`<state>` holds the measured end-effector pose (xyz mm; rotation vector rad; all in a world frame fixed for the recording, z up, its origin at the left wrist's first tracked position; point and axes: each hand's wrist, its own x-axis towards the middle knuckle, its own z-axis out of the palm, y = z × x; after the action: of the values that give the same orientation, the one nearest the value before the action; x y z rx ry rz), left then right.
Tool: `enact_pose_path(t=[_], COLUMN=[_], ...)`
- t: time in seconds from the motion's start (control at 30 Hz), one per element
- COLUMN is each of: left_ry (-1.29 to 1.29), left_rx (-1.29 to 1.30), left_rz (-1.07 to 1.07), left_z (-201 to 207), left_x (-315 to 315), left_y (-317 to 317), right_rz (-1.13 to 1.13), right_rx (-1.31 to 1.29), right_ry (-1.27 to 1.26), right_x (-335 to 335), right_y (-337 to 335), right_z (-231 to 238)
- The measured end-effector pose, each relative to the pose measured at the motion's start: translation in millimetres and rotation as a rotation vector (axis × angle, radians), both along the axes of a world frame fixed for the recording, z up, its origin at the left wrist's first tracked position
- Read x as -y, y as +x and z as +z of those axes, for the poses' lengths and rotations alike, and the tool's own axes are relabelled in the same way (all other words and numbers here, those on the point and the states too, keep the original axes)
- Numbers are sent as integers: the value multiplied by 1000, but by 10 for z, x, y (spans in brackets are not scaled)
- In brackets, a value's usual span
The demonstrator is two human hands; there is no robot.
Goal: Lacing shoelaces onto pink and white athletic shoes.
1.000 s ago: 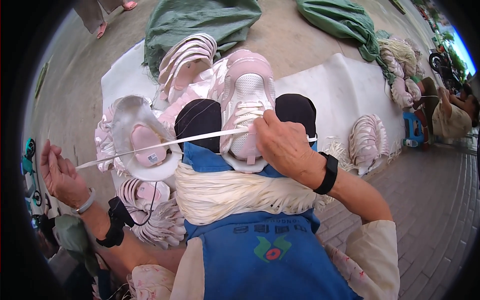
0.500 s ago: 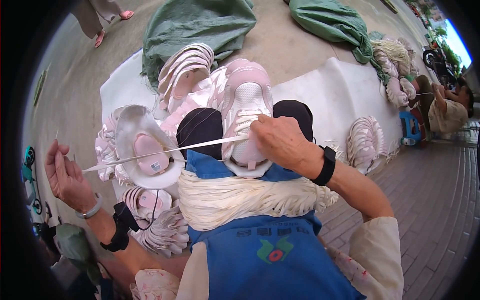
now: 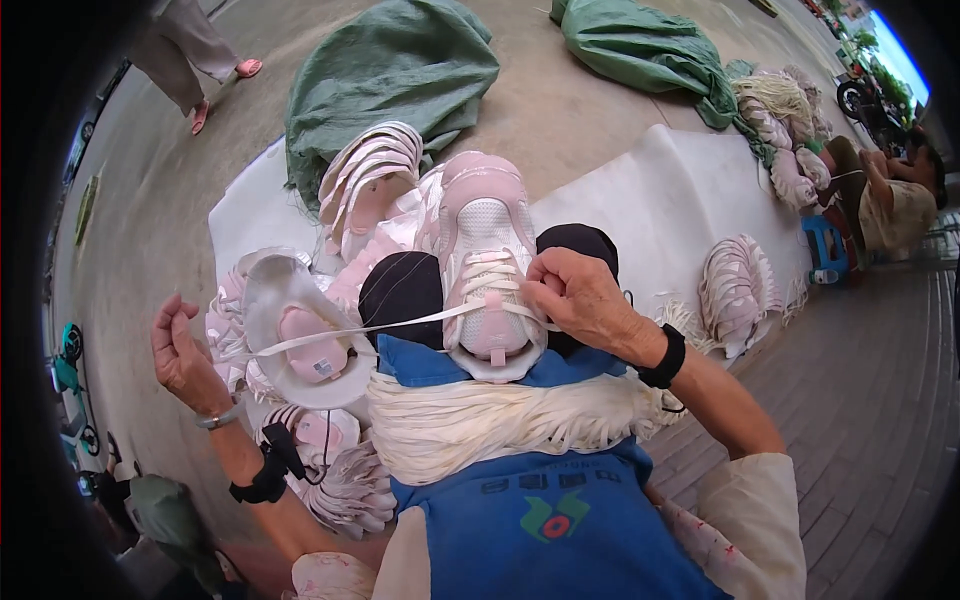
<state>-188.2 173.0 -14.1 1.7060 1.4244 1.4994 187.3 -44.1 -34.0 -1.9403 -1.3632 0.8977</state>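
A pink and white shoe upper (image 3: 485, 220) lies between my knees, toe away from me, with a cream shoelace (image 3: 405, 322) threaded across its front. One length of the lace runs left, slightly slack, to my left hand (image 3: 190, 365), whose fingers are curled around it well away from the shoe. My right hand (image 3: 590, 305) is closed at the upper's right edge, pinching a short stretch of lace. Its fingertips partly hide that stretch. Across my lap, over a blue apron (image 3: 520, 515), lies a thick bundle of cream laces (image 3: 500, 420).
Pink shoe uppers lie in stacks to the left (image 3: 315, 340), ahead (image 3: 370, 175) and at right (image 3: 738, 290) on a white sheet (image 3: 640, 200). Green sacks (image 3: 390, 80) lie beyond. Another person (image 3: 895, 200) sits far right beside a blue stool (image 3: 823, 250); someone stands far left.
My left hand has come in toward the shoe, and the lace has slackened. My right hand has shifted from over the laced front to the upper's right edge.
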Motion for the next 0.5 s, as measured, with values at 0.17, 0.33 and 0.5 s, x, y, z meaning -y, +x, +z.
enact_pose_path(t=[0.17,0.33,0.5], left_ry=[-289,-217,-180], left_rx=[-4,-312,-283], left_rz=[-529,-793,-843], left_z=[32,-261,-376], left_x=[834,1163,1263], left_y=[991,1602,1810], right_rz=[50,110,264], right_rx=[150,291,619], right_ry=[217,337,170], right_x=[178,115,-34], right_y=[-47,-131,-268], right_z=[-211,-163,-70])
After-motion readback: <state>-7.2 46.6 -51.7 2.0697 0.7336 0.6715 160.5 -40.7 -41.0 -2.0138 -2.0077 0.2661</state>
